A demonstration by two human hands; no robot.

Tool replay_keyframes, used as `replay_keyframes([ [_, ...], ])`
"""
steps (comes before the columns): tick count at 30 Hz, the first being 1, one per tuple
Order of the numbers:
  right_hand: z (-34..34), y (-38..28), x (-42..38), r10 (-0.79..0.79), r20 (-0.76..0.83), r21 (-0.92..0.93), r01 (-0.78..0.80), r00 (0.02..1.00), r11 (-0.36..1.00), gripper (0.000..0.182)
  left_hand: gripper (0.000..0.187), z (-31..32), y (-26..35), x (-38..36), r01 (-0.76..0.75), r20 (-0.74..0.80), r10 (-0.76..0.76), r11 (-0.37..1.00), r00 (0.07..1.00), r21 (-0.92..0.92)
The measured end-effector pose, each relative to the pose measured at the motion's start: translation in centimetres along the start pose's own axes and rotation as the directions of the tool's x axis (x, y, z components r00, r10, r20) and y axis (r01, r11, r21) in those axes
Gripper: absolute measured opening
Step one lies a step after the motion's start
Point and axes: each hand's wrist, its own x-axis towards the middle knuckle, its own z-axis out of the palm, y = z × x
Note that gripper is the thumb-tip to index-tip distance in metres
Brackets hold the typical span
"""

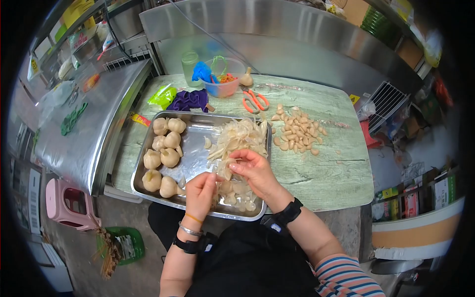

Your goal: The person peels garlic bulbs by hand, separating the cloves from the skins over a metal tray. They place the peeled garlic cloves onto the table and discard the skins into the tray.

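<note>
Over a metal tray (198, 136), my right hand (257, 175) pinches a pale garlic clove (228, 170) between thumb and fingertips. My left hand (199, 194) is closed just beside it, its fingertips pressed together; whatever they hold is too small to make out. Under and beyond my hands lies a heap of papery garlic skins (240, 136), with more scraps (238, 195) toward the tray's near right corner. Several whole garlic bulbs (169, 157) sit along the tray's left side. Right of the tray, a pile of peeled cloves (298, 131) rests on the green tabletop (321, 178).
Behind the tray are orange-handled scissors (255, 101), a clear plastic tub (228, 84), a glass jar (189, 69), a purple cloth (189, 101) and a single bulb (246, 77). A steel counter (94, 133) borders the left; a pink stool (71, 205) stands below it.
</note>
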Motion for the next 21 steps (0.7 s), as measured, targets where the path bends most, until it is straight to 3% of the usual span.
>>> replay_keyframes([
  [2,0.4,-0.4,-0.3,0.050,0.030,-0.123,-0.046,0.998,0.991,0.027,0.018,0.3,0.3,0.0,0.067,-0.098,-0.067,0.998,0.993,-0.001],
  [4,0.8,-0.5,-0.5,0.070,0.038,-0.173,-0.063,0.997,0.983,0.026,0.015,1.4,1.1,0.1,-0.075,-0.250,0.066,0.997,0.966,-0.030],
  [5,0.9,-0.5,-0.5,0.083,0.044,-0.225,-0.071,0.996,0.972,0.026,0.016,1.4,0.4,0.3,-0.159,-0.253,0.162,0.987,0.954,0.034],
  [8,0.6,0.1,-0.3,0.034,0.084,-0.322,-0.005,0.996,0.947,0.024,0.018,1.3,0.5,0.1,-0.092,-0.231,0.118,0.989,0.966,0.117],
  [12,0.8,0.8,-0.5,-0.034,0.145,-0.359,0.084,0.989,0.929,0.025,0.015,1.0,0.2,0.2,-0.047,-0.254,0.069,0.995,0.965,0.094],
  [15,1.7,0.3,-0.9,-0.086,0.099,-0.460,0.122,0.991,0.879,0.025,0.013,1.0,0.4,0.3,-0.102,-0.262,0.133,0.986,0.956,0.130],
  [17,2.6,-0.4,-1.2,-0.258,0.170,-0.692,0.302,0.951,0.656,0.024,0.012,1.1,0.3,0.3,-0.121,-0.265,0.164,0.978,0.950,0.172],
  [21,2.6,0.1,-1.2,-0.296,0.165,-0.709,0.321,0.941,0.627,0.021,0.008,1.5,0.8,0.1,-0.203,-0.267,0.309,0.911,0.913,0.359],
])
